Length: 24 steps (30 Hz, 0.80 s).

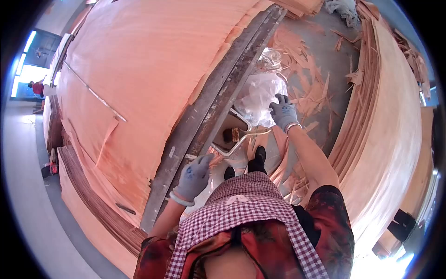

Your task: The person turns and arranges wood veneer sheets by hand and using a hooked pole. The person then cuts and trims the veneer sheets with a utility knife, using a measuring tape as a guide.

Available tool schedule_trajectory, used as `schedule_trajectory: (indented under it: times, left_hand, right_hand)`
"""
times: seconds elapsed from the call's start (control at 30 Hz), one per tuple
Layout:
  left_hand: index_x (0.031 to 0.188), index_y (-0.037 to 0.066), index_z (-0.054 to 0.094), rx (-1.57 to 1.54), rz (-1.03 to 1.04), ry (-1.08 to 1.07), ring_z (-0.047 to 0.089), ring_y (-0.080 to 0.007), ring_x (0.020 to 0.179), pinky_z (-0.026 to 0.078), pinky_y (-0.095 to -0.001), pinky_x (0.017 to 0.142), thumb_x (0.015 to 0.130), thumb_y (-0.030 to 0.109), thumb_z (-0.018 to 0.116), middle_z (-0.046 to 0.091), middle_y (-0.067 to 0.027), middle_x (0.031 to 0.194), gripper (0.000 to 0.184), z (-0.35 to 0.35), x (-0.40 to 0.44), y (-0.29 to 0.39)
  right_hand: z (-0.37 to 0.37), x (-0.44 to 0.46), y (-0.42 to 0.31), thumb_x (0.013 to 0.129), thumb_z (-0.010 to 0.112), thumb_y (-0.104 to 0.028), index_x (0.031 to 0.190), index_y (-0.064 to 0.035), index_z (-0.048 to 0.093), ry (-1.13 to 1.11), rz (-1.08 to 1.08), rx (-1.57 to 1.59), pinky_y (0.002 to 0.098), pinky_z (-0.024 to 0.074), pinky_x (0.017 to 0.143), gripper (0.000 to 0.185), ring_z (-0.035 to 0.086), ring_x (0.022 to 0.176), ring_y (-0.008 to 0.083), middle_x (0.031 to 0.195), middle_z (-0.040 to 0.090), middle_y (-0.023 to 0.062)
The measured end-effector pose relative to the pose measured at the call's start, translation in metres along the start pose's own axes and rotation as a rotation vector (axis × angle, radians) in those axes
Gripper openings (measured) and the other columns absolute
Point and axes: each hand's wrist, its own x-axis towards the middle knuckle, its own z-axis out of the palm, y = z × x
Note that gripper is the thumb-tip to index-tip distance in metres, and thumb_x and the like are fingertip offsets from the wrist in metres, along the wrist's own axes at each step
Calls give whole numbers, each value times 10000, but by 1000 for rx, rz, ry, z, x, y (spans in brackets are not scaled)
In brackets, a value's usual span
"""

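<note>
My right hand (284, 114), in a grey glove, reaches forward at the right edge of a crumpled clear plastic bag (258, 93). Its fingers are apart and slightly bent; whether they touch the plastic I cannot tell. My left hand (194, 176), gloved alike, hangs beside the long dark metal rail (204, 118), fingers loosely extended and holding nothing visible. Between the hands stands a metal-framed chair or stool (223, 149), partly under the rail. On its seat lies a brown, brush-like block (231, 135). Left of the rail spreads a large reddish veneer sheet (153, 60).
Torn veneer scraps (306, 88) litter the grey floor ahead and around my shoes (259, 156). A tall stack of veneer sheets (371, 111) curves along the right. A thin rod (95, 93) lies on the left sheet. A distant person (37, 87) stands at far left.
</note>
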Motion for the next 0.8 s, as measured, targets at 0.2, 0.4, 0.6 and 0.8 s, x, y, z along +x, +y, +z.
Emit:
schedule_trajectory:
  times: [0.2,0.4,0.6,0.8]
  left_hand:
    - [1150,27,512,-229,45,-141,586,-337,950,476,-387,782,790,129,616,593,-173,1039,389,17,104,35]
    - [1060,14,573,-586,384,77,614,-213,783,480,-328,702,734,227,722,625,-132,927,417,36,228,115]
    - [833,0,623,-584,194,-228,547,-145,615,444,-304,576,780,241,664,606,-76,730,250,30,240,108]
    - [874,-5,591,-841,-131,-314,546,-102,704,444,-233,624,768,68,636,586,-27,791,137,20,219,56]
  right_hand:
    - [-114,11,-13,827,646,-196,1018,-20,611,-333,74,1126,264,466,753,262,588,873,164,974,602,68]
    - [-312,-34,-1,843,629,-188,1010,-16,577,-286,-458,1574,280,466,757,245,578,795,128,840,571,33]
    - [-410,-77,201,930,491,-301,941,-118,604,829,-162,1709,307,435,753,216,492,695,92,698,477,-43]
    - [-223,-127,399,831,571,-194,1022,-39,600,471,477,-288,362,470,716,247,557,791,271,902,586,124]
